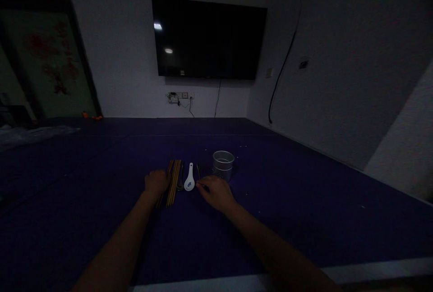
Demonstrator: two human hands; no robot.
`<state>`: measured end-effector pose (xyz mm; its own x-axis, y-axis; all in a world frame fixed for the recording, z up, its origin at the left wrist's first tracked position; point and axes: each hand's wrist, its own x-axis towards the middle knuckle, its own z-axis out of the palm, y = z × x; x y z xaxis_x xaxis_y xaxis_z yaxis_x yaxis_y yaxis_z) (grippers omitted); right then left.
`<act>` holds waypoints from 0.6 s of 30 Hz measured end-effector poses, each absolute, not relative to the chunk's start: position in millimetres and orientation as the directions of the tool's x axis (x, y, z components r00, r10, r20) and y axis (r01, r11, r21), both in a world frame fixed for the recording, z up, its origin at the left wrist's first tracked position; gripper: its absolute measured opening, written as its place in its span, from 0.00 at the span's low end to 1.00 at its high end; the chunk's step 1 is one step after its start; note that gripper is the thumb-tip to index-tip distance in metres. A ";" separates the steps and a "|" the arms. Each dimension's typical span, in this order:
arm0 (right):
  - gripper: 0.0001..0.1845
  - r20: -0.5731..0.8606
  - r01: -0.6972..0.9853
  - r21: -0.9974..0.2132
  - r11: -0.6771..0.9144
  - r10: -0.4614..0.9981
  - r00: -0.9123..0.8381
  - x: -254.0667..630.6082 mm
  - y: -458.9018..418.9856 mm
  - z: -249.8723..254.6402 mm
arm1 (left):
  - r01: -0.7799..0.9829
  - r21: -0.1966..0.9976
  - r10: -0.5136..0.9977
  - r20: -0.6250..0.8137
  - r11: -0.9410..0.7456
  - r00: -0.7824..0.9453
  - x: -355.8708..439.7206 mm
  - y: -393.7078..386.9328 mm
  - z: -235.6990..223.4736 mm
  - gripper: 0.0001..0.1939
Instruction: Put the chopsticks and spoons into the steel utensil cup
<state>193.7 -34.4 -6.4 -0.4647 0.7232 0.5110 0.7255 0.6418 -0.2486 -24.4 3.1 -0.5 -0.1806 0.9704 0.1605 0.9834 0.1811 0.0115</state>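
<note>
Several wooden chopsticks (pixel 173 184) lie side by side on a dark blue surface (pixel 209 242). My left hand (pixel 156 183) curls over the leftmost of them, its fingertips pressed against the sticks. Just right of the chopsticks is a dark metal spoon (pixel 180 187). Beside that lies a white ceramic soup spoon (pixel 190 182) with a blue mark in its bowl. My right hand (pixel 216 191) has thumb and fingers pinched at the lower end of a thin dark utensil (pixel 198 170), whose kind is hidden. A round metal cup (pixel 223 162) stands upright behind this hand, partly covered by it.
A large dark television (pixel 209 37) hangs on the far wall above sockets (pixel 182 95) with cables. Down the right wall runs a black cable (pixel 287 53). Clear plastic wrapping (pixel 34 134) lies far left, and small orange items (pixel 96 117) sit by the door.
</note>
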 end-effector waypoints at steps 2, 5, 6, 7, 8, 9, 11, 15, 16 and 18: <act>0.12 0.514 0.725 -0.246 0.643 0.721 -0.465 193.7 -34.0 -6.8 | 0.983 0.000 0.969 0.167 0.183 -0.180 -24.3 3.7 -1.3 0.23; 0.12 0.515 0.726 -0.247 0.642 0.722 -0.463 193.6 -34.1 -6.8 | 0.986 -0.018 0.973 0.167 0.166 -0.161 -24.2 3.9 -1.4 0.23; 0.12 0.513 0.727 -0.248 0.640 0.724 -0.462 193.6 -34.2 -6.7 | 0.988 -0.023 0.976 0.162 0.152 -0.147 -24.5 4.1 -1.1 0.23; 0.12 0.510 0.729 -0.248 0.639 0.726 -0.462 193.7 -34.3 -6.6 | 0.990 -0.027 0.979 0.154 0.136 -0.130 -24.9 4.4 -0.7 0.23; 0.13 0.508 0.730 -0.248 0.636 0.728 -0.461 193.8 -34.4 -6.5 | 0.992 -0.031 0.983 0.144 0.123 -0.117 -25.4 4.7 -0.2 0.23; 0.13 0.506 0.732 -0.248 0.635 0.729 -0.461 193.9 -34.5 -6.4 | 0.993 -0.035 0.985 0.135 0.112 -0.106 -26.0 5.0 0.4 0.22; 0.13 0.505 0.732 -0.248 0.634 0.730 -0.461 194.1 -34.7 -6.2 | 0.994 -0.041 0.988 0.121 0.102 -0.097 -27.1 5.7 1.7 0.21; 0.13 0.509 0.734 -0.243 0.634 0.728 -0.460 194.3 -35.2 -6.1 | 0.995 -0.037 0.991 0.102 0.092 -0.087 -28.9 6.5 3.3 0.21; 0.13 0.511 0.736 -0.242 0.632 0.728 -0.457 194.2 -35.3 -6.2 | 0.996 -0.037 0.992 0.098 0.087 -0.083 -29.3 6.6 3.5 0.21; 0.13 0.515 0.735 -0.241 0.633 0.726 -0.456 194.0 -35.7 -6.3 | 0.996 -0.046 0.993 0.094 0.074 -0.069 -30.0 6.6 3.8 0.21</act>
<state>194.0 -35.7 -6.3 -0.4561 0.7257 0.5150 0.7354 0.6333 -0.2411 -30.0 6.6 3.8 -0.0690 0.9931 0.0943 0.9962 0.0736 -0.0455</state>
